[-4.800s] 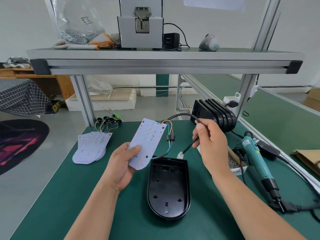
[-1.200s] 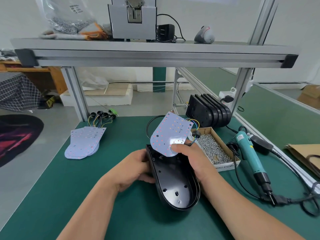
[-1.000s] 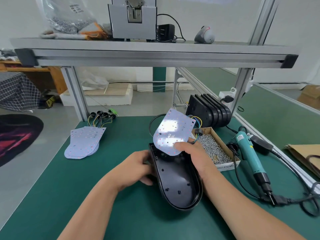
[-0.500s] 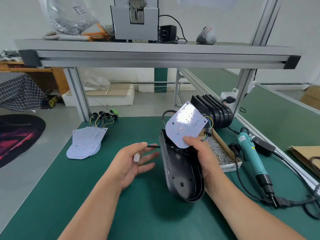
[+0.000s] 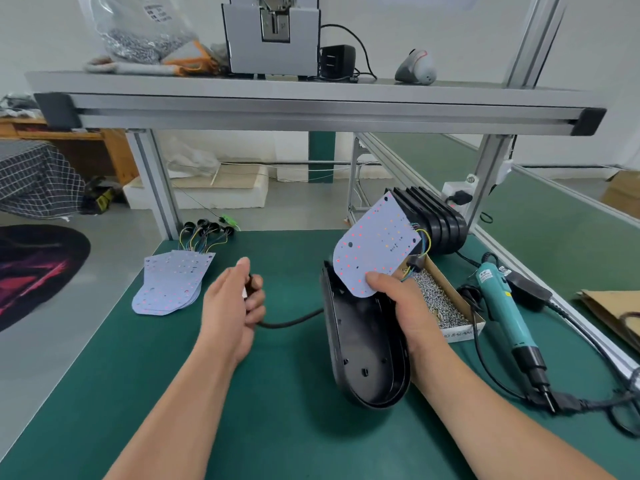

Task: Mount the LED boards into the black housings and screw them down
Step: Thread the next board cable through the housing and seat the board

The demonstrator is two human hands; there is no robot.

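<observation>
Where the green tabletop [image 5: 277, 438] begins at the left, item one: a fanned stack of spare LED boards [image 5: 171, 287], lying flat, with coloured leads and black plugs [image 5: 204, 230] trailing from its far edge. Item two: left hand [image 5: 230, 308], raised just above the tabletop, its fingers [image 5: 254, 303] curled and clamped round the end of a black cable [image 5: 291, 322]; the cable sags to the right and runs to the left wall of the housing. Item three: black housing [image 5: 363, 355], oval, tipped up on its right edge near the middle of the tabletop, open side facing left. Item four: LED board [image 5: 377, 251], white with small coloured dots, upright and tilted above the housing's far end, not seated inside; yellow, green and blue wires leave its right edge. Item five: right hand [image 5: 405, 308], thumb pressed on the board's lower rounded end, remaining fingers wrapped behind the housing, so that it grips both. Item six: row of further black housings [image 5: 438, 220], stood on edge at the back. Item seven: open cardboard box of screws [image 5: 441, 306], just beside the right hand. Item eight: teal electric screwdriver [image 5: 502, 306], lying on the tabletop at the far right, its cord looping to the edge.
</observation>
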